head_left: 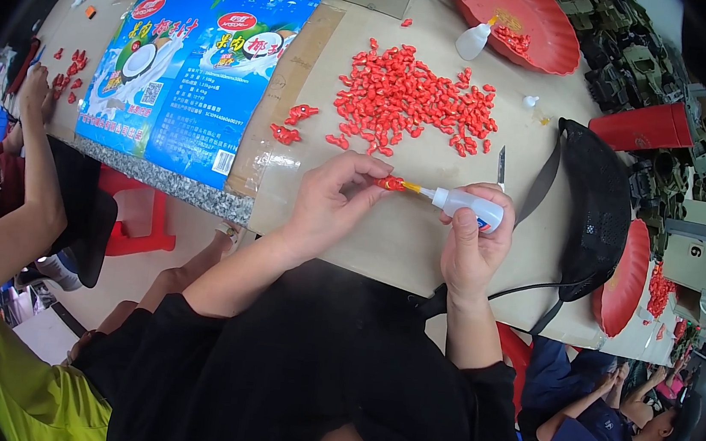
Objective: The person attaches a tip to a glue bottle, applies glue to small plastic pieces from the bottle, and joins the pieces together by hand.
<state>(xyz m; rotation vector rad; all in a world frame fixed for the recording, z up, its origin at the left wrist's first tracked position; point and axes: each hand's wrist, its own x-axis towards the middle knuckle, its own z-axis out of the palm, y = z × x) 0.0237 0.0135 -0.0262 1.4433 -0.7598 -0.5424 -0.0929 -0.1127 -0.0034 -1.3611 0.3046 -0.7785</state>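
My right hand [472, 249] is clamped on a small white glue bottle [466, 207], lying level over the table [403, 234], its orange nozzle pointing left. My left hand [331, 201] pinches a small red piece [390, 183] at the nozzle tip; my fingers hide its shape.

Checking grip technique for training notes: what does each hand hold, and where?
Left hand pinches a small red piece at its end; right hand grips the white glue bottle around its body.

A small red plastic piece [390, 183] touches the orange nozzle of a white glue bottle [468, 208].
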